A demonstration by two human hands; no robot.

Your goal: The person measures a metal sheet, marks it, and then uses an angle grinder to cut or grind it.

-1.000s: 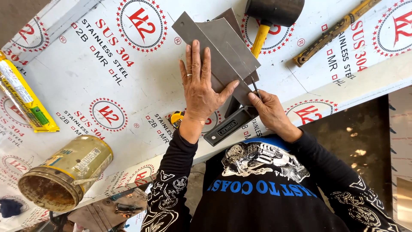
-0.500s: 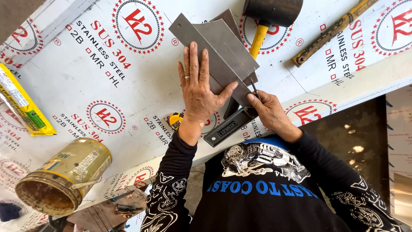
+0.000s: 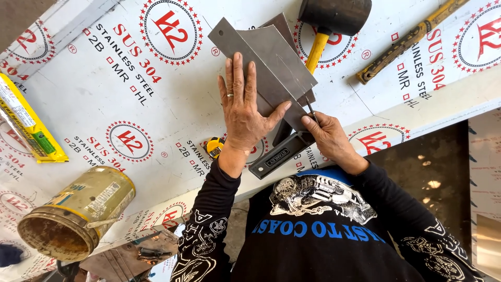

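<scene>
A black mallet (image 3: pixel 334 15) with a yellow handle lies at the top of the frame; a worn level (image 3: pixel 409 39) upper right; a yellow packet (image 3: pixel 28 122) far left; a rusty tin can (image 3: pixel 78 211) lower left.

Two hands (image 3: pixel 245 112) — one mallet (image 3: pixel 331 21) — one can (image 3: pixel 78 211)

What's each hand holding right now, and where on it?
The left hand lies flat on the grey metal sheet piece, pinning it and the square's blade. The right hand pinches a thin scriber by its lower end.
</scene>
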